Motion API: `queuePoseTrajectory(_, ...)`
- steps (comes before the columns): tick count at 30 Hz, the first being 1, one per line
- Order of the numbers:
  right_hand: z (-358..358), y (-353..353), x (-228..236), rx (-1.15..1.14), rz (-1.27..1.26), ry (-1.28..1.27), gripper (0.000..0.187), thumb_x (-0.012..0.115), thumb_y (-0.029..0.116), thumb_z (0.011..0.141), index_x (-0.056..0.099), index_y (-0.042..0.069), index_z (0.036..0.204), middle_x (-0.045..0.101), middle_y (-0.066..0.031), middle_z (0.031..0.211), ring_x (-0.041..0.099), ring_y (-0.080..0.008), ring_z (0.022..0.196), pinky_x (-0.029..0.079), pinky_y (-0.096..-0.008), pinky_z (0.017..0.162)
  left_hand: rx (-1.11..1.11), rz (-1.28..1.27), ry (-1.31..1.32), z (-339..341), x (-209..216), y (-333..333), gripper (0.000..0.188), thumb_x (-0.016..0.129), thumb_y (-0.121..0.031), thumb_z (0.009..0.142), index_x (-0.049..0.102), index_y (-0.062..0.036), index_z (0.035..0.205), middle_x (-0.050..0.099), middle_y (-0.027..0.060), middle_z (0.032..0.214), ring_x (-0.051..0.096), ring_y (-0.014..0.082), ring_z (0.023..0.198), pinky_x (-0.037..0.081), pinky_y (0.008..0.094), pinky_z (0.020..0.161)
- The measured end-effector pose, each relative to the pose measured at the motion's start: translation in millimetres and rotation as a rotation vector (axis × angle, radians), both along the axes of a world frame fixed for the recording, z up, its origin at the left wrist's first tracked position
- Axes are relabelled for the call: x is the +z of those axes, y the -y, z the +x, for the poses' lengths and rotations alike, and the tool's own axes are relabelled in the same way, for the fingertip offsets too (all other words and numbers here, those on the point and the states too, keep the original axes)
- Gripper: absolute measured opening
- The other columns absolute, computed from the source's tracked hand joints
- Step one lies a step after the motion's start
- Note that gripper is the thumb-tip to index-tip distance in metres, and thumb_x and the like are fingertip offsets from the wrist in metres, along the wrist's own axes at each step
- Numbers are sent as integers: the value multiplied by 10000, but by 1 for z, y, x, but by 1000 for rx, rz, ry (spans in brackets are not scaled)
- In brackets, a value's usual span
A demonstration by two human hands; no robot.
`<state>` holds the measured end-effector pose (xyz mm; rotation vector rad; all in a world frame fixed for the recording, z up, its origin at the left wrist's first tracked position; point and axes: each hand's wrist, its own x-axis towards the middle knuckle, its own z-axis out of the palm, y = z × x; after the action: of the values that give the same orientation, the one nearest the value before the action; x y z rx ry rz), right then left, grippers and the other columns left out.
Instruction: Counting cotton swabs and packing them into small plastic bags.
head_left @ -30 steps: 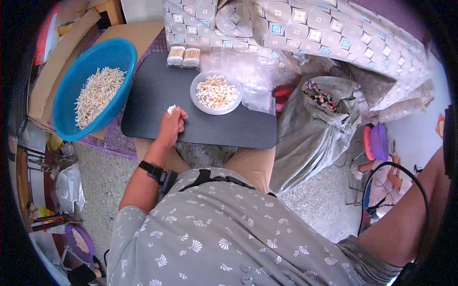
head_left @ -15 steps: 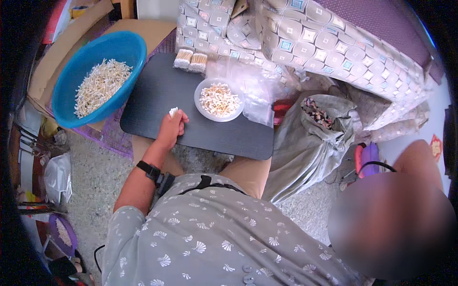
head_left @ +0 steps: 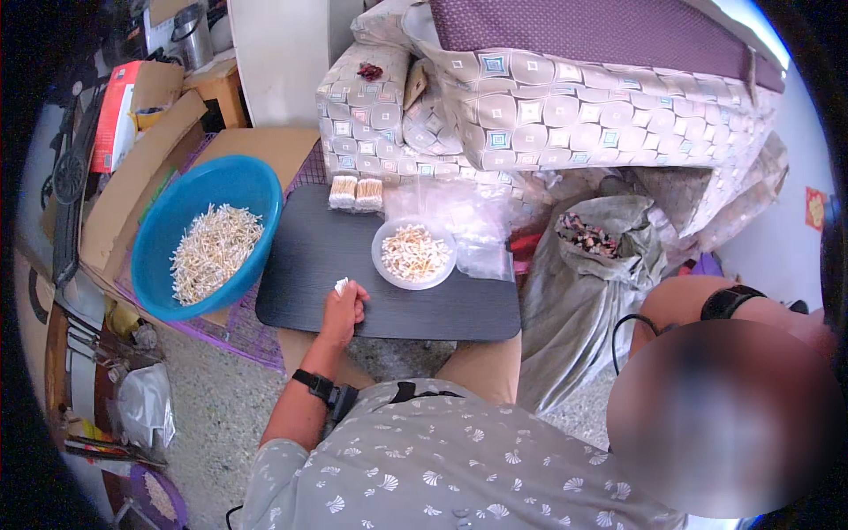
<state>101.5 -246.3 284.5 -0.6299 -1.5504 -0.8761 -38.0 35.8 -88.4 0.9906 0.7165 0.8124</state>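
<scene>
My left hand [head_left: 343, 311] rests at the near edge of the dark low table [head_left: 309, 256], closed around a small bunch of cotton swabs [head_left: 342, 285] whose white tips stick out on top. Beyond it to the right stands a white bowl [head_left: 452, 265] of loose cotton swabs. Two packs of cotton swabs [head_left: 356, 193] sit side by side at the table's far edge, next to clear plastic bags [head_left: 473, 216]. Raised at the far right, my right hand [head_left: 808, 329] is dim and partly cut off near a blurred patch; its fingers cannot be made out.
Left of the table, a large blue basin [head_left: 150, 265] holds a heap of cotton swabs. A patterned sofa [head_left: 548, 115] stands behind. To the right slumps a grey-green sack [head_left: 574, 309] with scraps at its mouth. Cardboard [head_left: 146, 181] lies behind the basin.
The view has tilted up, so the table and basin sit lower in it. My right forearm and its black wristband have come into sight. The left hand still grips the swabs.
</scene>
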Motion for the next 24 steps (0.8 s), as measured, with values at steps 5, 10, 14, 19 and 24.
queuePoseTrajectory(5,42,-19,35,64,23,144,280,537,198,841,586,35,1063,601,-120,1019,536,-254,975,428,-367,852,-20,-19,-61,-5,3,-1,284,468,-283,941,544,-66,775,502,8,635,349,61,432,259,226,380)
queuePoseTrajectory(10,61,-45,85,108,168,308,276,536,187,837,587,26,1056,605,-127,1005,542,-258,960,437,-368,837,-54,41,-75,-24,0,11,344,424,-254,947,557,-29,724,443,6,525,373,89,415,293,246,393)
queuePoseTrajectory(14,72,-56,92,141,191,319,273,536,178,834,588,19,1050,607,-133,995,546,-262,948,445,-368,825,-1,-59,-42,-23,-1,18,349,425,-259,953,556,-32,722,437,3,516,378,82,425,306,251,397)
queuePoseTrajectory(19,70,-76,54,203,40,152,269,536,167,830,589,10,1043,610,-140,981,552,-266,932,455,-369,809,-40,160,-132,-20,9,13,339,432,-273,963,544,-38,746,432,-3,548,354,66,445,305,233,417)
queuePoseTrajectory(24,78,-88,29,225,-41,17,266,535,156,827,590,2,1036,613,-148,967,558,-271,917,464,-370,794,-60,-61,-43,-5,1,1,319,430,-271,964,542,-46,767,426,-3,548,338,63,444,274,235,405)
